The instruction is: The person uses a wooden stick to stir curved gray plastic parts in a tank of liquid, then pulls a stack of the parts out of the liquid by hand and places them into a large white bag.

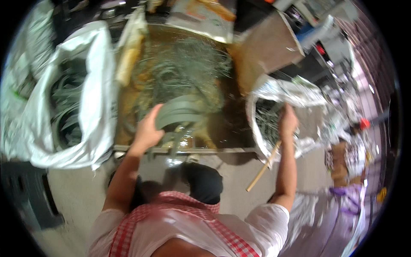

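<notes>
My left hand (149, 129) is closed on a bundle of curved grey-green strips (182, 107), thumb and fingers pinching its left end. The strips arch over the front of a shallow tray (205, 150) of brownish, wet-looking liquid, and some ends hang down at its front edge. A tangle of thin grey-green strands (184, 60) lies in the tray behind them. My right hand (288, 121) is closed at the mouth of a white sack (256, 124) holding grey-green scraps (269, 124). A thin wooden stick (262, 172) slants down and left from this hand; its upper end is hidden.
At the left stands a large open white sack (100, 85) with curved grey-green pieces (68, 107) inside. A brown-stained board (267, 47) leans at the tray's back right. A dark plastic stool (32, 192) is at lower left, a pale bulky bag (317, 227) at lower right.
</notes>
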### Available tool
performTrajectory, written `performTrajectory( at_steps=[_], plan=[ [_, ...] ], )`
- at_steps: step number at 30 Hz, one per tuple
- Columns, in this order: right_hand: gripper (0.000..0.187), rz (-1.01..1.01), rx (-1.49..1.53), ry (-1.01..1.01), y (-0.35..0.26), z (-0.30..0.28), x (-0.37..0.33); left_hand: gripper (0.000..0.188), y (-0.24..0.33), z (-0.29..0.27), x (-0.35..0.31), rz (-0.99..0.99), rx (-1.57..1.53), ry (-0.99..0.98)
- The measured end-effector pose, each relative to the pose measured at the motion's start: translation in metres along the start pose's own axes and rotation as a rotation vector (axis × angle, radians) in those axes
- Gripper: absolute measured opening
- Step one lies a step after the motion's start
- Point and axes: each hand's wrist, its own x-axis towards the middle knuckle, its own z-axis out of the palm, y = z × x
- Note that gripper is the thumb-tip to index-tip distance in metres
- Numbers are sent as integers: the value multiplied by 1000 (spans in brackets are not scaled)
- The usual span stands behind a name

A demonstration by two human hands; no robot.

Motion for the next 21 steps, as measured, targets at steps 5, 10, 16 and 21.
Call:
performTrajectory(
  at_steps=[5, 10, 16, 21],
  plan=[
    [116, 180, -138, -302, 91, 57, -50, 74, 14, 11, -5, 44, -61, 62],
    [93, -158, 1538, -617, -157, 54, -101, 79, 54, -1, -27, 138, -351, 22],
    [58, 275, 1690, -623, -249, 20, -92, 83, 116, -71, -53, 320, -475, -9],
    [43, -17, 1649, -299, -333, -5, -36, 83, 132, -151, -46, 537, -216, 284]
  ],
)
